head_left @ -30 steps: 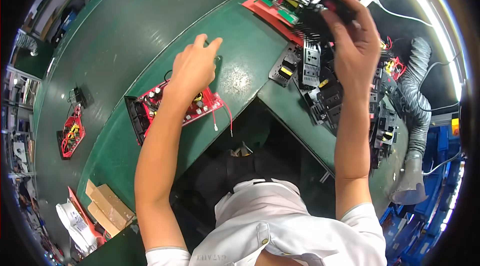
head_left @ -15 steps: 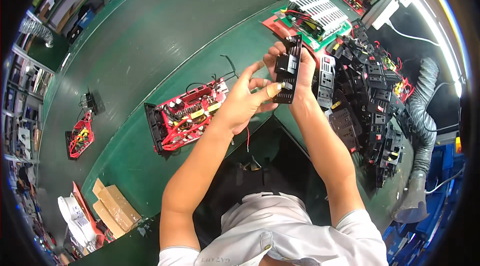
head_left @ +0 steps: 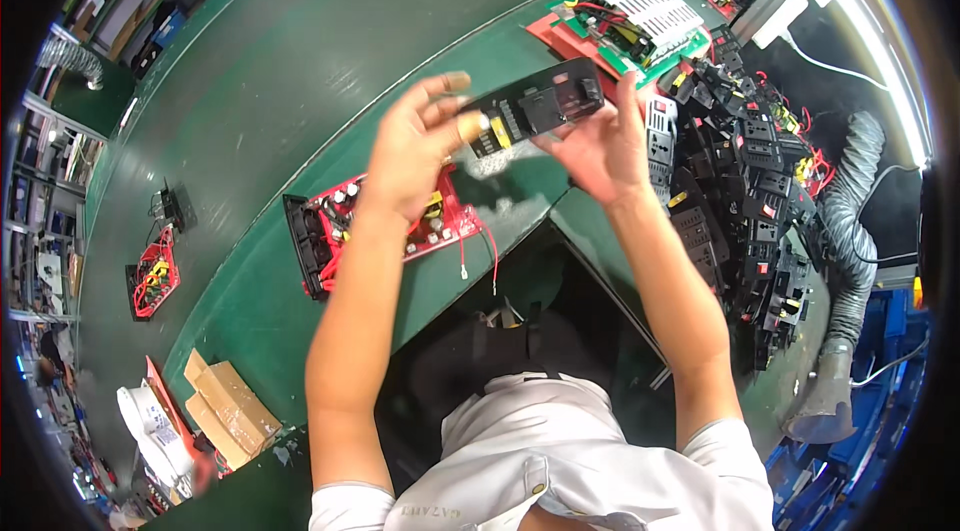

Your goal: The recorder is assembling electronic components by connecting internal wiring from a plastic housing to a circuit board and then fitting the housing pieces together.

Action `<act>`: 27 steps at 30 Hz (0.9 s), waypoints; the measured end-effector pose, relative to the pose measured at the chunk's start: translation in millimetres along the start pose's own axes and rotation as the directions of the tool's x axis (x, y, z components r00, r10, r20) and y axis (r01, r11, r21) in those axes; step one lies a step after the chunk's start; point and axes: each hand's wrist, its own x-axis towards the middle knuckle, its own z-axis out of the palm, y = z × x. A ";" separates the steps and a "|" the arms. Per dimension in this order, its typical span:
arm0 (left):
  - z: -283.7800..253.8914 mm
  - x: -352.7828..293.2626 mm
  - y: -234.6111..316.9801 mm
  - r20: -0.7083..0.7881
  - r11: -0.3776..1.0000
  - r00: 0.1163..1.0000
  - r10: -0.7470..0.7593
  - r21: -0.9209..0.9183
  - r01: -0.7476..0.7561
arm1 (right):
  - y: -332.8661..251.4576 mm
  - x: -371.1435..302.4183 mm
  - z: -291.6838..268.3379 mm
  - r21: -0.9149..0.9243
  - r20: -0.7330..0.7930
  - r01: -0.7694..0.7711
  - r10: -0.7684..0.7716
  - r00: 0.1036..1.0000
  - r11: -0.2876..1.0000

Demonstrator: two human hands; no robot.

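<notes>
A black plastic panel (head_left: 520, 111) with sockets and a yellow part on it is held tilted above the bench. My left hand (head_left: 415, 146) pinches its left end between thumb and fingers. At the other end, my right hand (head_left: 605, 156) has its palm turned up and its thumb raised away; its fingers lie partly hidden under the panel. Below my left forearm sits a red circuit assembly (head_left: 455, 221) with a black end piece (head_left: 308, 246), its middle covered by my arm. Two loose wires (head_left: 494, 256) hang from it over the bench edge.
Many black socket panels (head_left: 755, 181) are heaped at the right. A white slotted housing on a green board (head_left: 650, 11) stands behind my right hand. Further left lie a small red assembly (head_left: 157, 271) and a cardboard box (head_left: 230, 406). A grey flexible duct (head_left: 850, 201) runs down the right.
The panel has swung from upright to nearly level and shifted left. My left hand moved left and up with its end; my right hand loosened, its thumb coming off the panel.
</notes>
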 end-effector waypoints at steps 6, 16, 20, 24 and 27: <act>-20.3 34.9 61.3 0.242 0.886 0.967 0.084 0.425 -0.183 | -13.2 -9.9 5.9 -0.550 0.022 -0.110 0.147 0.989 0.828; -11.7 56.1 46.7 0.255 0.293 0.907 0.335 0.887 -0.357 | 23.4 3.6 12.4 -0.698 -0.097 -0.149 0.113 0.989 0.700; -15.2 32.6 4.9 0.277 0.058 0.960 -0.045 0.960 -0.274 | 28.8 19.5 -15.8 -0.532 -0.262 -0.102 -0.049 0.964 0.840; -43.7 24.9 31.0 0.362 0.234 0.926 -0.102 0.914 -0.331 | 45.5 19.8 -14.8 -0.564 -0.244 -0.069 -0.086 0.966 0.823; -77.2 7.8 51.9 0.424 0.289 0.872 -0.243 0.890 -0.352 | 54.6 19.8 -23.2 -0.576 -0.199 -0.020 -0.116 0.973 0.817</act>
